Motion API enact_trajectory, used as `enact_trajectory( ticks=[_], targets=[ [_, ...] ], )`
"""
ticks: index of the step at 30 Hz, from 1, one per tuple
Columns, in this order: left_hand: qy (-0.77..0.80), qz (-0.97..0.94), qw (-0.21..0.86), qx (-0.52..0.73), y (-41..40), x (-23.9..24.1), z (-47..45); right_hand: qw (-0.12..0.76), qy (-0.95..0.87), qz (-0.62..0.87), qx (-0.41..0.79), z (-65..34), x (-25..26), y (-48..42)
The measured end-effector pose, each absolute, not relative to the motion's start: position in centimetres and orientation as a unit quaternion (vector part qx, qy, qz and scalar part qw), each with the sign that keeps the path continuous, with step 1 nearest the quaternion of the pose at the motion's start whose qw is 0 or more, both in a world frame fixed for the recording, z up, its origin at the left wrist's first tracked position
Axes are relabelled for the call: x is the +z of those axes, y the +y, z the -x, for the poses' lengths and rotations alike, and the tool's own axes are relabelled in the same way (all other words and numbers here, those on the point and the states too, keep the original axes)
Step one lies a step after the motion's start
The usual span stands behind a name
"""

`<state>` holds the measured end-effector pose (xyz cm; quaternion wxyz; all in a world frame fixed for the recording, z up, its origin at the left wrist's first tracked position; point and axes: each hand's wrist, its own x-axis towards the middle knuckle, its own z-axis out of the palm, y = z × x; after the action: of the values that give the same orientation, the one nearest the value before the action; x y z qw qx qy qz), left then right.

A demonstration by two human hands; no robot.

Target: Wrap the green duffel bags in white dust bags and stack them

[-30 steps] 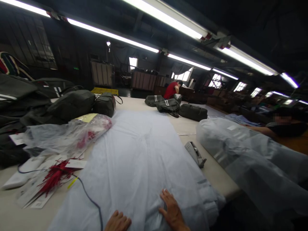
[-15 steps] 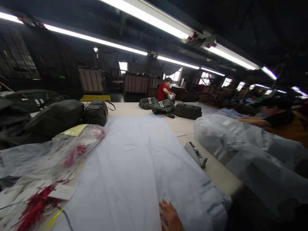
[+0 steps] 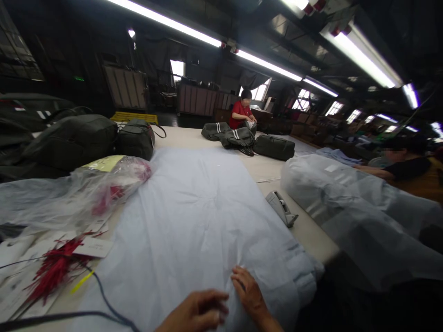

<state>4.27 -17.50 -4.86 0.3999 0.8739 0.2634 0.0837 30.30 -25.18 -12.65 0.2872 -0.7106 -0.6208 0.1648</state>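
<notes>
A stack of thin white sheets [image 3: 194,216] lies spread down the middle of the long table [image 3: 304,233]. Both my hands rest on its near end. My right hand [image 3: 249,293] pinches the top sheet between thumb and fingers, and small creases fan out from the pinch. My left hand [image 3: 195,313] lies beside it on the sheet with its fingers curled loosely, slightly blurred.
Left of the sheets lie a clear plastic bag [image 3: 79,193], red tag strings [image 3: 55,267], white tags and a dark cable [image 3: 104,306]. Dark green bags [image 3: 72,143] pile at the left and far end. A tape dispenser [image 3: 282,208] and plastic-wrapped bundle [image 3: 349,207] lie right. A person in red [image 3: 242,113] works beyond.
My left hand has come back into view onto the sheet beside the right. My right hand now pinches the top sheet, which is more creased. The camera tilted down slightly.
</notes>
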Motion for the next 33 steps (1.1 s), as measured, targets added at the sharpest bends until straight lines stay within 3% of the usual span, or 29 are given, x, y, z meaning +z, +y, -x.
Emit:
enact_trajectory(
  ticks=[4, 8, 12, 17, 21, 27, 29, 30, 33],
  targets=[
    [0.389, -0.87, 0.227, 0.201, -13.0, -5.6, -9.0, 0.232, -0.666, 0.698, 0.127, -30.2, -13.1, -25.7],
    [0.451, -0.868, 0.094, 0.184, -10.7, -9.6, -10.6, 0.202, -0.749, 0.624, 0.092, -29.1, -17.1, -25.7],
    [0.496, -0.846, 0.02, 0.197, -9.2, -13.0, -10.9, 0.234, -0.752, 0.611, 0.084, -28.4, -19.8, -25.1],
    [0.478, -0.856, -0.062, 0.19, -8.7, -15.4, -12.4, 0.281, -0.728, 0.616, 0.109, -31.9, -14.3, -20.0],
    [0.432, -0.867, -0.15, 0.197, -9.9, -16.9, -13.4, 0.268, -0.762, 0.573, 0.135, -32.8, -8.7, -12.5],
    [0.408, -0.888, -0.147, 0.156, -10.6, -17.3, -12.6, 0.16, -0.897, 0.36, 0.202, -33.0, -9.2, -0.2],
    [0.417, -0.889, -0.128, 0.135, -10.5, -17.1, -12.3, 0.122, -0.872, 0.43, 0.201, -35.9, -9.5, 4.7],
    [0.419, -0.89, -0.122, 0.131, -10.4, -17.0, -12.2, 0.118, -0.815, 0.536, 0.187, -37.7, -9.4, 7.1],
    [0.415, -0.893, -0.115, 0.13, -10.8, -17.1, -12.1, 0.136, -0.711, 0.675, 0.145, -42.5, -9.0, 13.0]
  ],
)
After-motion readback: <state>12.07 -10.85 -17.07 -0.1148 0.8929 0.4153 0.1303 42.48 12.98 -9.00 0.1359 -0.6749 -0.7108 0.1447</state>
